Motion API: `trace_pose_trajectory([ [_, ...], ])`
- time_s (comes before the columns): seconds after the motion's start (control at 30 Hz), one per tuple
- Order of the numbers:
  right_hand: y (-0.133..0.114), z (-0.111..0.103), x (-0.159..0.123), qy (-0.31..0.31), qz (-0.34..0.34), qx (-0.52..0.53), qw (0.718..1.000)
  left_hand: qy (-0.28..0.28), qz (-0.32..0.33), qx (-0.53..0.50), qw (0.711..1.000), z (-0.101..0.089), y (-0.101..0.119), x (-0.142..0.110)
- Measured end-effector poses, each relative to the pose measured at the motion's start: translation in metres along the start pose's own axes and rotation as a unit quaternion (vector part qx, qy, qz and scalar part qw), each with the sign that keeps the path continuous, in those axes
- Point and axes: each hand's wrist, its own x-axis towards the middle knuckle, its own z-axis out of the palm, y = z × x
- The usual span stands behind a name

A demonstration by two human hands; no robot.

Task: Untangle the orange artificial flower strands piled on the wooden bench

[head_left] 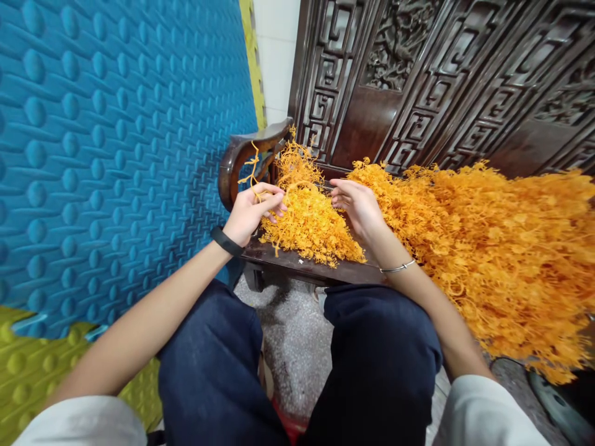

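Observation:
My left hand (251, 214), with a black band at the wrist, is closed in a pinch on a thin orange plastic flower sprig (254, 163). The sprig's bare, forked stems stick up above the knuckles. Just to the right lies a small heap of orange artificial flowers (313, 228) on the dark wooden bench (346, 271). On the far side of that heap is my right hand (360, 207), its fingers extended and slightly bent, apart from the left hand. Nothing shows in the right hand, though its palm side is partly hidden.
A large mass of orange artificial flowers (506, 235) spreads along the bench at right. Behind it rises a carved wooden backrest (367, 124). The curved armrest (230, 170) stands close to my left hand. A blue foam mat (121, 136) fills the left side, with speckled floor (297, 347) below.

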Motion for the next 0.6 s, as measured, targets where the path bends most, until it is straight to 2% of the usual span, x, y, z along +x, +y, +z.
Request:
trace_pose_trajectory([
  [0.1, -0.002, -0.001, -0.005, 0.045, -0.023, -0.014, 0.999, -0.028, 0.015, 0.032, 0.999, 0.000, -0.001, 0.000],
  [0.17, -0.007, 0.003, -0.014, 0.046, -0.064, -0.036, 0.996, -0.060, 0.025, 0.068, 0.996, 0.001, -0.002, -0.001],
  [0.23, -0.018, 0.010, -0.030, 0.008, -0.122, -0.081, 0.989, -0.084, 0.039, 0.108, 0.990, 0.003, -0.001, -0.001],
  [0.3, -0.034, 0.020, -0.051, -0.063, -0.205, -0.154, 0.965, -0.090, 0.058, 0.140, 0.984, 0.006, 0.000, 0.001],
  [0.37, -0.050, 0.033, -0.077, -0.167, -0.318, -0.236, 0.903, -0.076, 0.076, 0.159, 0.981, 0.010, 0.001, 0.007],
  [0.4, -0.057, 0.040, -0.089, -0.225, -0.385, -0.264, 0.855, -0.064, 0.084, 0.168, 0.980, 0.012, 0.000, 0.013],
  [0.47, -0.062, 0.053, -0.113, -0.352, -0.517, -0.292, 0.723, -0.039, 0.097, 0.188, 0.977, 0.015, -0.003, 0.029],
  [0.53, -0.059, 0.066, -0.132, -0.426, -0.590, -0.314, 0.610, -0.019, 0.113, 0.209, 0.971, 0.018, -0.008, 0.054],
  [0.6, -0.051, 0.074, -0.142, -0.455, -0.610, -0.346, 0.549, -0.006, 0.138, 0.240, 0.961, 0.021, -0.011, 0.084],
])
